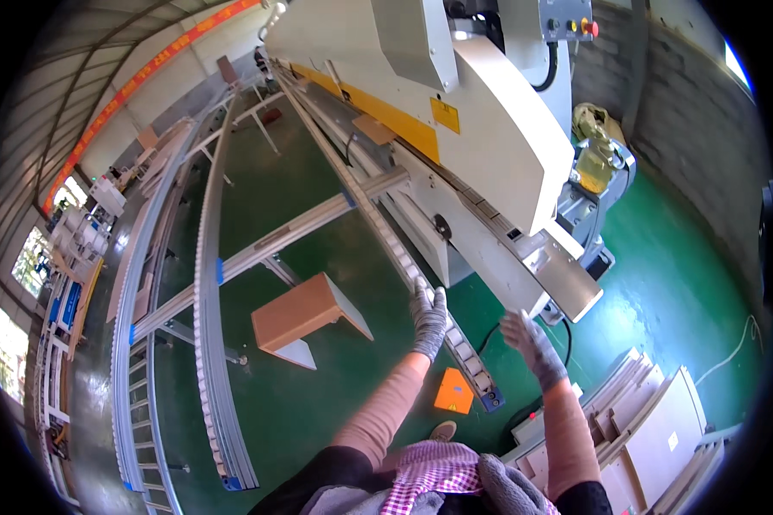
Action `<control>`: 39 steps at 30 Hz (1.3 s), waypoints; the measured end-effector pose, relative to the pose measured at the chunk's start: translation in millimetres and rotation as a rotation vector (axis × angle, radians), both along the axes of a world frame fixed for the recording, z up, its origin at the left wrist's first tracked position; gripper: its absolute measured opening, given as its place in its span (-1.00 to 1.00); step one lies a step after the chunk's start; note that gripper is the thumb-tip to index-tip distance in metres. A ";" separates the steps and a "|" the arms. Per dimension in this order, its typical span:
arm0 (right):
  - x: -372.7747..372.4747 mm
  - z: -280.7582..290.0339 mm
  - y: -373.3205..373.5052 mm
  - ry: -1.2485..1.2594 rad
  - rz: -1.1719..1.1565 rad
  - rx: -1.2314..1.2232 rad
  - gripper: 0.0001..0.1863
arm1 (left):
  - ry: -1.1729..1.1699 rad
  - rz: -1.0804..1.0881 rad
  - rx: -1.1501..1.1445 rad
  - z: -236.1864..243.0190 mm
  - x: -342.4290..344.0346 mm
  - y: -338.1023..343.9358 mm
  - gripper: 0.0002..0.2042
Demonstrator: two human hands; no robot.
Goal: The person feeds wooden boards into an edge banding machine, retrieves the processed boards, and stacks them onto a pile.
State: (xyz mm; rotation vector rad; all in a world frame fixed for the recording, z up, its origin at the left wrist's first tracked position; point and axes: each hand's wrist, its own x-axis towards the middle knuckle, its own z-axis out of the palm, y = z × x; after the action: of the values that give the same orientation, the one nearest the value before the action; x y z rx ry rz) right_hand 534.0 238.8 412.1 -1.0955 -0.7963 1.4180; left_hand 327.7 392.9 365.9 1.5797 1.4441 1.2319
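Note:
My left hand (429,324), in a grey glove, lies at the near part of a narrow roller rail (385,230). Its fingers are stretched out and slightly apart, with nothing seen in them. Beside the near end of a long white machine (507,129), my right hand (532,345) is raised, gloved too. The fingers there are extended and hold nothing that I can see. Close to that hand is the machine's metal end plate (567,287). Whether the right fingertips touch the machine, I cannot tell.
A brown-topped bench (296,313) stands on the green floor left of my left hand. An orange box (453,391) lies near my foot. Stacked white panels (653,421) are at the lower right. More roller rails (210,343) run along the left, joined by a crossbar (275,240).

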 end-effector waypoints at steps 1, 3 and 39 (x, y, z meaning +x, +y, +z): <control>-4.5 5.5 21.5 0.021 0.026 -0.020 -0.18 | -0.005 -0.014 -0.020 1.8 3.0 3.0 -0.33; -6.3 5.3 62.2 0.096 0.033 -0.055 -0.14 | 0.147 0.029 0.089 13.9 13.5 6.7 -0.32; 21.6 -168.1 365.8 3.153 0.231 -0.055 -0.46 | 0.590 -0.139 0.229 44.4 35.6 -8.1 -0.23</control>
State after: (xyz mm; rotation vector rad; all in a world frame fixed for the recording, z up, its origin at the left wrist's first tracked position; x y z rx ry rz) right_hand 555.6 604.6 244.0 1.6600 1.4353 1.3503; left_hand 363.3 384.9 410.4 2.2949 1.5365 0.9104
